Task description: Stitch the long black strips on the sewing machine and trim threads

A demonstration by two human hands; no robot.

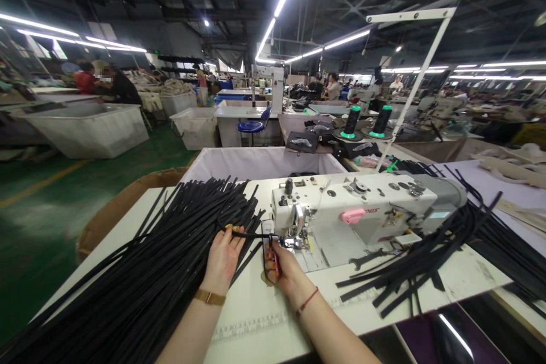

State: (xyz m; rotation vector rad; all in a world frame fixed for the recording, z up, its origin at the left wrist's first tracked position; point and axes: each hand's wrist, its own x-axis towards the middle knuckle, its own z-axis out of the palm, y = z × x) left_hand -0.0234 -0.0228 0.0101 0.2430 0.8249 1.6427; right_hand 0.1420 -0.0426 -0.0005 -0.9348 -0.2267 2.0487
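Observation:
My left hand (224, 256) pinches a thin black strap (253, 235), palm turned up, beside a big pile of black straps (170, 250). The strap runs right towards the presser foot (292, 243) of a white sewing machine (354, 207). Just in front of the needle area, my right hand (284, 267) has its fingers curled on the strap near its end. Something thin and dark shows along those fingers; whether it is part of the strap or a small tool, I cannot tell.
More black straps (426, 256) lie right of the machine, near a wrench (365, 259). A lined bin (260, 160) stands behind the table (251, 318). Two black thread cones (351, 120) sit beyond the machine. Grey bins (91, 131), a blue stool (251, 125) and other people are farther back.

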